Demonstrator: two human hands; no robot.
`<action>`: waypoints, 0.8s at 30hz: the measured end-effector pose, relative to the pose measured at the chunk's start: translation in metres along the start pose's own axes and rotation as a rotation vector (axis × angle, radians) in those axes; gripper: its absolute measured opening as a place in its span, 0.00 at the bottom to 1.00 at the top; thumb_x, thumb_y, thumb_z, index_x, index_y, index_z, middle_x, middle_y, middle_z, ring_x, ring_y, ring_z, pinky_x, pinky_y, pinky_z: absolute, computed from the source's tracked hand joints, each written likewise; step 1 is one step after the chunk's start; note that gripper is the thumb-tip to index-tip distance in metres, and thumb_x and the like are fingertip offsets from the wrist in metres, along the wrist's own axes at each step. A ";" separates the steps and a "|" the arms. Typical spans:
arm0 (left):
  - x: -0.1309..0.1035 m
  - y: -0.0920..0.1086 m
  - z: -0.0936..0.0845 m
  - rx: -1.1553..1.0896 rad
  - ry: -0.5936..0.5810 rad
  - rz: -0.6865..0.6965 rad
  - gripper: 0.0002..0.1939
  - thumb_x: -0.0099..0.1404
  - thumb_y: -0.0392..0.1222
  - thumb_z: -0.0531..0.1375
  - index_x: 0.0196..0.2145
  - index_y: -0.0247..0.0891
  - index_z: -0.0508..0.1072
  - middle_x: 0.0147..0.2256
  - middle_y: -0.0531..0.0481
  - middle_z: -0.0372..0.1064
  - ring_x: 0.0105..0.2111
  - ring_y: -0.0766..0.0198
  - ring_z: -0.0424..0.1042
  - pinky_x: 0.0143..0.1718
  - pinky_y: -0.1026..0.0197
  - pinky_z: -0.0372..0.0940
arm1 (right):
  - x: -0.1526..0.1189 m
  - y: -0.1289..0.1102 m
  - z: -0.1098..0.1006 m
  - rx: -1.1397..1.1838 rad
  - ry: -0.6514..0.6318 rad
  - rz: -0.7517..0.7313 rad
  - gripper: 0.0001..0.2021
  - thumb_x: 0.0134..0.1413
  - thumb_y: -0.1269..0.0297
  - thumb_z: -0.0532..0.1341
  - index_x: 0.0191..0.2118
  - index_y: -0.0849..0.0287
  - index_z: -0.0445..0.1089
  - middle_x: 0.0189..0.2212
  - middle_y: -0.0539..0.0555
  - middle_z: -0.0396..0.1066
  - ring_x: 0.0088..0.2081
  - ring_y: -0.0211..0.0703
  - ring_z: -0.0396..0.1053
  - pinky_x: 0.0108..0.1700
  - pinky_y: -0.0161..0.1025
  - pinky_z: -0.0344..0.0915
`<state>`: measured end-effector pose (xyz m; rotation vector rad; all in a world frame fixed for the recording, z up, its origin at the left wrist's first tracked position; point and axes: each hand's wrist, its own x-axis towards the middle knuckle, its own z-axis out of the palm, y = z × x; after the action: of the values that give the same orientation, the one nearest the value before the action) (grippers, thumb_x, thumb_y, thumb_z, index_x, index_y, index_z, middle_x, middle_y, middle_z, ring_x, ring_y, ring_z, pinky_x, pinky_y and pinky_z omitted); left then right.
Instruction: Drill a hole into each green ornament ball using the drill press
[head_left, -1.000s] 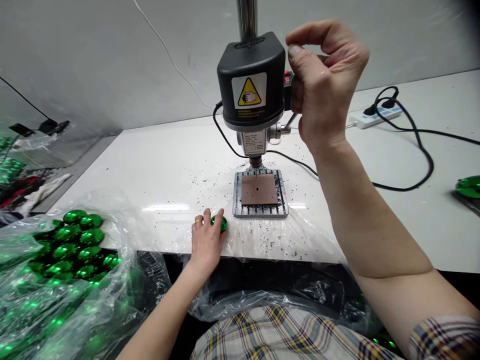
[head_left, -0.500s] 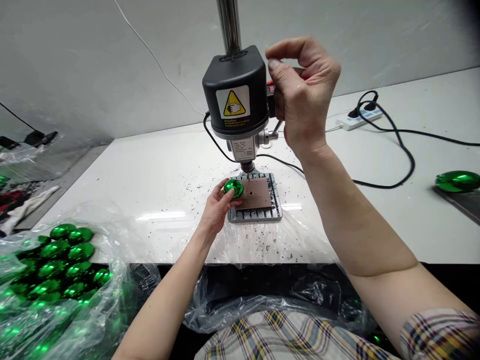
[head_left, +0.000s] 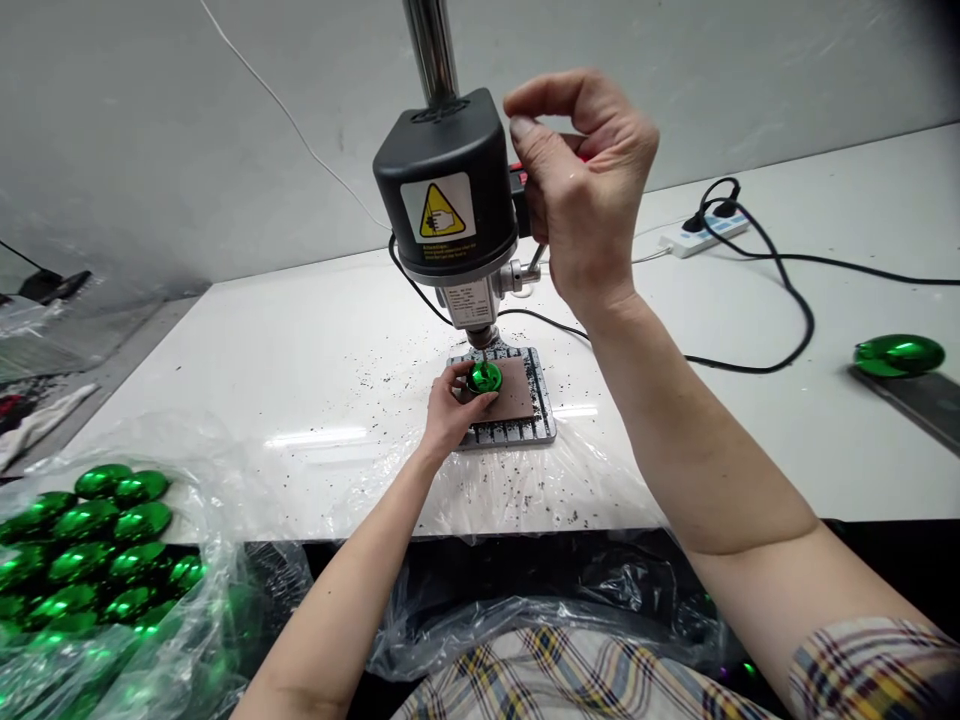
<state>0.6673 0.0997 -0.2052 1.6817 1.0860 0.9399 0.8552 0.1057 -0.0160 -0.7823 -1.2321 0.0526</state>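
Note:
A black and silver drill press stands on the white table, a yellow warning sticker on its housing. Under its bit, my left hand holds a shiny green round piece on the brown board, which lies on the slotted metal base. The bit reaches down to the piece. My right hand is raised beside the housing, fingers curled near the press lever; whatever they grip is hidden behind them.
Many green pieces lie in clear plastic at the lower left. Another green piece rests on a dark bar at the right. A power strip with looping black cable is at the back right. Dark shavings surround the base.
My left hand has moved the green piece right, over the board's centre and beneath the bit. The view has shifted slightly; my right hand stays raised beside the housing.

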 end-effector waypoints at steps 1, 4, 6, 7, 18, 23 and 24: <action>0.000 0.000 0.002 0.035 0.011 0.037 0.31 0.50 0.45 0.74 0.51 0.39 0.73 0.41 0.45 0.74 0.39 0.58 0.72 0.40 0.55 0.70 | 0.000 0.000 0.000 -0.003 -0.003 -0.006 0.25 0.60 0.31 0.53 0.39 0.49 0.67 0.32 0.48 0.71 0.28 0.36 0.63 0.23 0.36 0.58; -0.001 -0.002 0.008 0.025 0.020 0.119 0.29 0.51 0.45 0.74 0.49 0.38 0.71 0.48 0.42 0.73 0.46 0.54 0.73 0.47 0.52 0.70 | -0.002 -0.002 0.001 0.022 0.007 -0.019 0.19 0.64 0.38 0.57 0.38 0.50 0.67 0.33 0.47 0.71 0.24 0.33 0.61 0.19 0.35 0.54; -0.001 -0.003 0.011 -0.030 0.004 0.135 0.29 0.51 0.46 0.74 0.49 0.38 0.70 0.47 0.42 0.73 0.48 0.54 0.74 0.49 0.51 0.69 | -0.005 -0.006 0.002 0.078 0.029 -0.036 0.10 0.66 0.51 0.60 0.37 0.51 0.67 0.34 0.47 0.72 0.22 0.32 0.60 0.18 0.36 0.53; -0.001 -0.004 0.011 -0.049 -0.003 0.135 0.30 0.51 0.46 0.74 0.48 0.38 0.69 0.47 0.43 0.74 0.48 0.53 0.74 0.50 0.51 0.70 | -0.006 -0.009 0.002 0.109 0.039 -0.043 0.06 0.66 0.59 0.61 0.36 0.52 0.67 0.34 0.47 0.72 0.21 0.32 0.59 0.18 0.36 0.52; -0.001 -0.007 0.012 -0.081 -0.031 0.137 0.31 0.52 0.47 0.74 0.49 0.39 0.67 0.47 0.43 0.73 0.51 0.52 0.74 0.54 0.47 0.68 | -0.030 -0.018 0.000 0.057 0.100 -0.108 0.03 0.64 0.69 0.60 0.38 0.53 0.69 0.29 0.47 0.69 0.18 0.30 0.54 0.19 0.34 0.52; -0.001 -0.005 0.012 -0.067 -0.024 0.151 0.30 0.53 0.47 0.74 0.48 0.39 0.68 0.47 0.43 0.73 0.50 0.52 0.73 0.54 0.48 0.67 | -0.049 -0.019 -0.003 0.049 0.147 -0.187 0.02 0.65 0.64 0.60 0.40 0.52 0.70 0.30 0.48 0.69 0.19 0.31 0.53 0.20 0.35 0.48; -0.001 -0.005 0.012 -0.063 -0.022 0.149 0.30 0.53 0.47 0.74 0.48 0.39 0.68 0.47 0.43 0.73 0.50 0.52 0.73 0.54 0.48 0.67 | -0.053 -0.019 -0.003 0.028 0.150 -0.188 0.03 0.66 0.62 0.60 0.40 0.51 0.71 0.29 0.48 0.68 0.19 0.31 0.53 0.20 0.35 0.48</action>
<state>0.6761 0.0966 -0.2140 1.7357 0.9166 1.0363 0.8317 0.0666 -0.0493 -0.6313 -1.1542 -0.1397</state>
